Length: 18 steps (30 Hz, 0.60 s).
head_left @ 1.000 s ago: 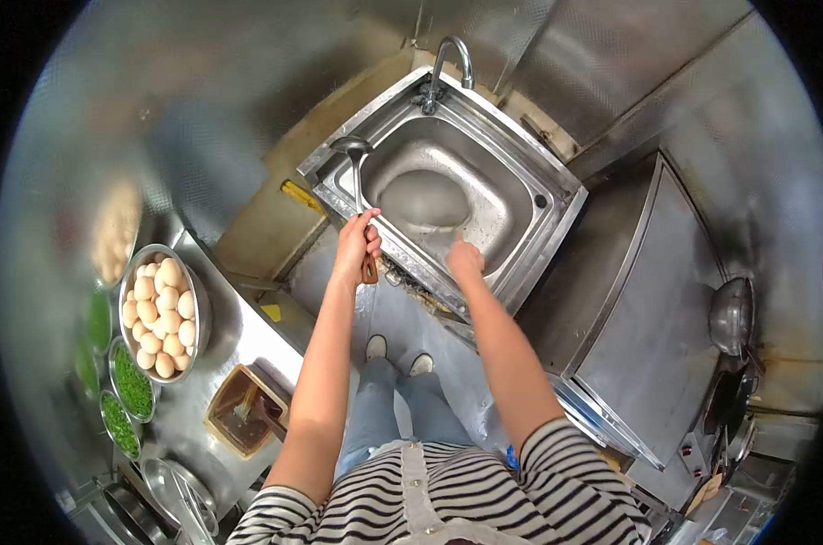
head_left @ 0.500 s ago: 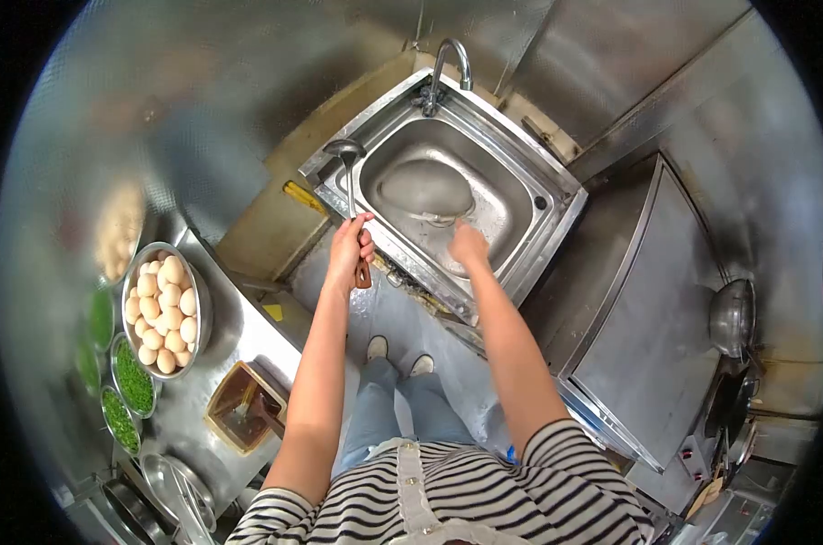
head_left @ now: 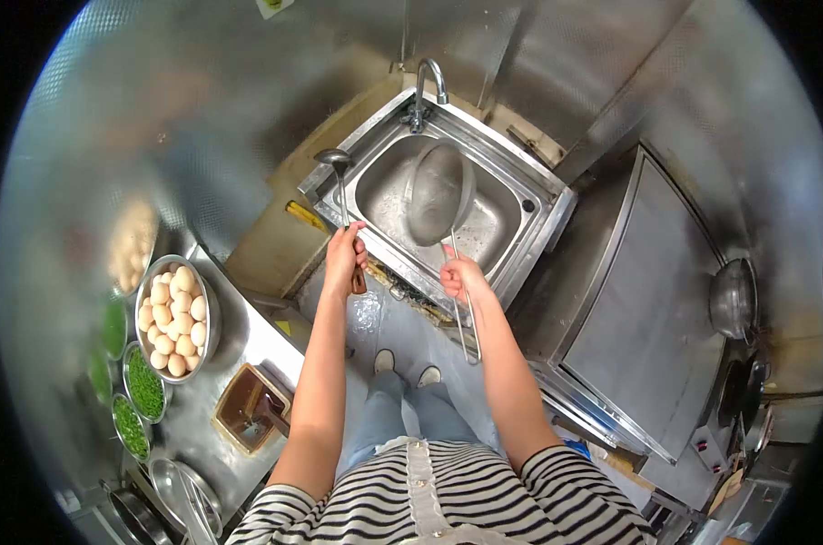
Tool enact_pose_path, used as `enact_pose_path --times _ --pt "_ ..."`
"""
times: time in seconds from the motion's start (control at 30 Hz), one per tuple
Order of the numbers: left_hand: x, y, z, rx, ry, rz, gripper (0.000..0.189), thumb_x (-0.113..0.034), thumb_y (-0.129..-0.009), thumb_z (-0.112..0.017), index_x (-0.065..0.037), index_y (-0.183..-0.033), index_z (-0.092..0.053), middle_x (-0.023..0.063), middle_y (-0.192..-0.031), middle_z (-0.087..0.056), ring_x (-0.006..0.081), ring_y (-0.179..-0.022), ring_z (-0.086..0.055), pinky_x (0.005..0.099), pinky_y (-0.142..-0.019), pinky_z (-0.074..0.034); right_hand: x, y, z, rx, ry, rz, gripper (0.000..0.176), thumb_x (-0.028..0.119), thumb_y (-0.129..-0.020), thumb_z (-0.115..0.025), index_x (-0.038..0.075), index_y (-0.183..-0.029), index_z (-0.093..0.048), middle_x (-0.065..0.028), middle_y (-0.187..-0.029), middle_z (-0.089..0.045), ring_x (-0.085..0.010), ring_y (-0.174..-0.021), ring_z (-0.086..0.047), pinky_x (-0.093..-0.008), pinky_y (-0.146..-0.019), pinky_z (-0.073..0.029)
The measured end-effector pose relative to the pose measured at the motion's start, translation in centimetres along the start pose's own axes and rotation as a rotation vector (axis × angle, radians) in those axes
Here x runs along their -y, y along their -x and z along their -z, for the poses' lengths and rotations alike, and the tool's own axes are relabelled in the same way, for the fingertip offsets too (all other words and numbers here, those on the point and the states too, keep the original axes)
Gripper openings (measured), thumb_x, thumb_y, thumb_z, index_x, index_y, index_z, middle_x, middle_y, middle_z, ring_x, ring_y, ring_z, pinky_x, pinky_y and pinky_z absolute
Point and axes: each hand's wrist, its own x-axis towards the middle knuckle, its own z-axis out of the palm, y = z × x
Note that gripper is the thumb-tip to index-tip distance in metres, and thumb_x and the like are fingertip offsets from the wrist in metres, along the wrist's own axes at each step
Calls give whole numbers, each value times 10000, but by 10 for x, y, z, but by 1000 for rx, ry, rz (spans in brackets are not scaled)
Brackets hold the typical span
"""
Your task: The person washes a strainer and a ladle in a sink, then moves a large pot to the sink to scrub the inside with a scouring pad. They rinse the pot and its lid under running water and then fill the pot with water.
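Observation:
My left hand (head_left: 345, 262) is wrapped round the brown handle of a metal ladle (head_left: 341, 186), whose bowl points away over the left rim of the sink. In my right hand (head_left: 463, 275) is the long wire handle of a round mesh strainer (head_left: 439, 195). The handle's looped end sticks out below my fist towards me. The strainer's head is tilted above the basin of the stainless steel sink (head_left: 502, 218), apart from its floor as far as I can tell.
A curved tap (head_left: 431, 68) stands at the sink's back corner. Left, on a steel counter (head_left: 248, 313), are a bowl of eggs (head_left: 173, 313), bowls of chopped greens (head_left: 144, 381) and a container of brown sauce (head_left: 248, 409). A steel cabinet (head_left: 629, 318) stands right.
My right hand has drawn back towards me, and the strainer has come up from the basin floor and tilted, its handle now in sight. The ladle stays in my left hand.

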Motion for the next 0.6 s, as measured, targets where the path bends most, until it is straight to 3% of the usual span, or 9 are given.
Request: enact_pose_path --times 0.03,0.1,0.3,0.37,0.43,0.5,0.53,0.57,0.6 --pt "1 4 1 6 -6 -2 217 -222 -885 -394 -51 -992 -473 -23 -567 -340 56 -435 -313 200 -397 -291 -6 20 -3 157 -296 -18 515 68 -761 -432 188 -1248 -320 -18 -573 -363 -64 -391 -273 -194 -324 -224" --pt "5 9 0 -29 -9 2 221 -226 -884 -395 -51 -993 -475 -23 -569 -339 57 -441 -318 203 -403 -299 -22 48 -3 395 -505 5 454 73 -781 -441 216 -1205 -361 -18 -584 -369 -72 -404 -282 -190 -334 -230" --pt "2 41 -9 -157 -117 -102 208 -232 -851 -441 -45 -926 -492 -25 -540 -345 54 -415 -321 206 -373 -301 -35 128 -13 579 -396 129 551 129 -823 -443 244 -1317 -228 -14 -582 -362 -57 -404 -265 -178 -347 -219" --pt "14 32 5 -88 -102 -101 249 -269 -877 -378 -71 -973 -494 -6 -602 -453 88 -423 -387 202 -397 -342 -36 161 -14 738 -321 140 557 128 -829 -439 197 -1329 -202 -22 -581 -375 -63 -406 -291 -188 -346 -242" --pt "6 56 -18 -208 -49 38 301 -280 -877 -339 -53 -1000 -495 39 -696 -546 135 -453 -467 225 -389 -393 -36 199 -20 768 -288 213 553 131 -835 -435 162 -1331 -191 -28 -574 -382 -68 -404 -303 -195 -346 -258" --pt "46 20 -3 -106 360 -9 354 -307 -859 -343 -38 -1036 -489 77 -780 -583 173 -496 -521 246 -378 -422 -39 240 -30 801 -182 307 546 141 -849 -425 72 -1327 -171 -45 -550 -394 -83 -397 -335 -211 -343 -295" --pt "54 34 -45 1 311 67 354 -307 -859 -343 -38 -1036 -489 77 -780 -583 173 -496 -521 246 -378 -422 -41 262 -34 773 -124 351 555 159 -842 -448 51 -1318 -185 -38 -530 -390 -83 -383 -329 -208 -337 -287" --pt "46 47 -18 59 230 67 357 -310 -856 -346 -37 -1037 -490 77 -786 -583 169 -506 -523 248 -384 -425 -46 283 -38 752 -63 422 560 181 -828 -481 36 -1301 -219 -26 -521 -388 -77 -385 -333 -208 -333 -286" --pt "25 38 57 116 150 67 361 -313 -854 -348 -37 -1038 -490 77 -793 -583 166 -516 -525 250 -390 -429 -54 305 -41 718 -45 466 548 192 -809 -516 22 -1272 -275 -9 -511 -385 -66 -387 -330 -208 -338 -284"
